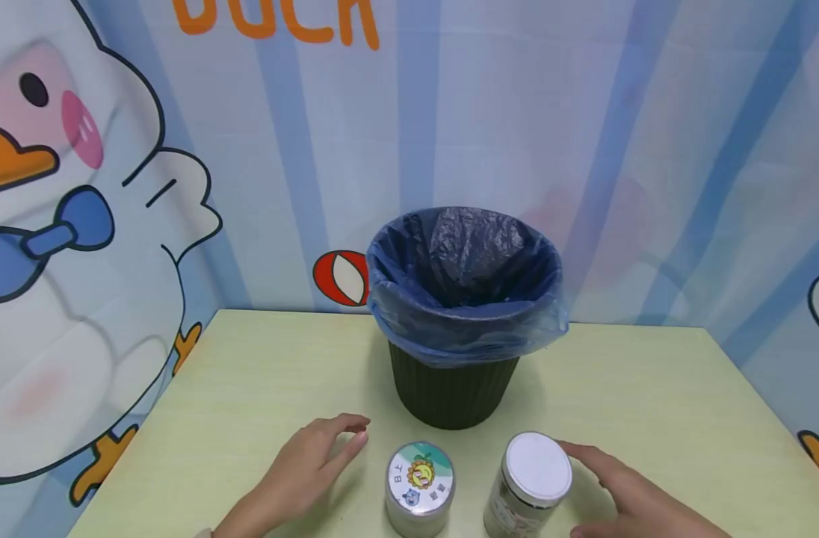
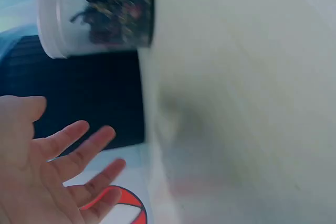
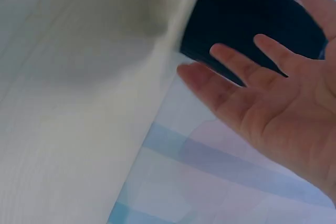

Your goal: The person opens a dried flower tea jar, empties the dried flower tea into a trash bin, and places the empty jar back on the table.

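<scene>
My left hand [image 1: 302, 471] hovers at the left of a short round jar [image 1: 419, 515] with a cartoon sun label on its lid. The left wrist view shows this clear jar [image 2: 113, 11] holding dark dried bits with pinkish pieces. Its fingers are spread and hold nothing. My right hand [image 1: 641, 501] is at the right of a taller jar [image 1: 527, 501] with a white lid, its index fingertip close to the lid; whether it touches, I cannot tell. In the right wrist view the right hand [image 3: 283, 98] has extended fingers.
A dark ribbed waste bin [image 1: 453, 388] lined with a blue plastic bag [image 1: 463, 336] stands behind the jars on the pale table [image 1: 248, 388]. A curtain [image 1: 504, 112] printed with a cartoon duck hangs behind the table's back edge.
</scene>
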`<act>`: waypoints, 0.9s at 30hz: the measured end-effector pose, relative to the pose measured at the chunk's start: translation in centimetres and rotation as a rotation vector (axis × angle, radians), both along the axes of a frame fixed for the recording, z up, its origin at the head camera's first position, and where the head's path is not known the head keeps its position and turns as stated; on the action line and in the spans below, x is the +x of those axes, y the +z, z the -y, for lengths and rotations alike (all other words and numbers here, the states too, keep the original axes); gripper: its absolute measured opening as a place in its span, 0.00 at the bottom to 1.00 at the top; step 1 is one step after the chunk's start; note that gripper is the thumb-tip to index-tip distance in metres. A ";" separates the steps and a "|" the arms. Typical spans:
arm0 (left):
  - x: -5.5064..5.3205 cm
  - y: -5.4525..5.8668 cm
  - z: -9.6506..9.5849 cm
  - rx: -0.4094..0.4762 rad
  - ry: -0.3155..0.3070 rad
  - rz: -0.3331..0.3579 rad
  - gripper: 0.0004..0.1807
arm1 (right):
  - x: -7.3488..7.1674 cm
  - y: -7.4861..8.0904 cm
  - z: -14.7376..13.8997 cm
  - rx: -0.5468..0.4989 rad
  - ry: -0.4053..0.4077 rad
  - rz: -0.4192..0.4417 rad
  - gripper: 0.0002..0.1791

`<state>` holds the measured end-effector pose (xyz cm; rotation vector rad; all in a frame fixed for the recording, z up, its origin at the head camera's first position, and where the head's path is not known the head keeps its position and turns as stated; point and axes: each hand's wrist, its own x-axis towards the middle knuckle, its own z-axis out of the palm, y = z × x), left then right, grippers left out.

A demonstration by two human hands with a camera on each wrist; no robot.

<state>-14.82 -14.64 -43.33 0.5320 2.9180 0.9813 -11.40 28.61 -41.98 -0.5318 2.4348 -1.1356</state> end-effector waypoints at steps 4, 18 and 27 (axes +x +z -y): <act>0.4 0.9 -0.9 0.108 -0.037 0.032 0.30 | 0.5 1.3 0.7 -0.147 0.032 0.038 0.49; 1.8 3.0 -5.4 0.124 -0.214 0.012 0.29 | 2.3 4.2 2.8 -0.215 -0.021 -0.155 0.45; 2.1 3.7 -7.6 0.052 -0.267 -0.025 0.33 | 2.6 4.7 3.5 -0.256 -0.033 -0.170 0.41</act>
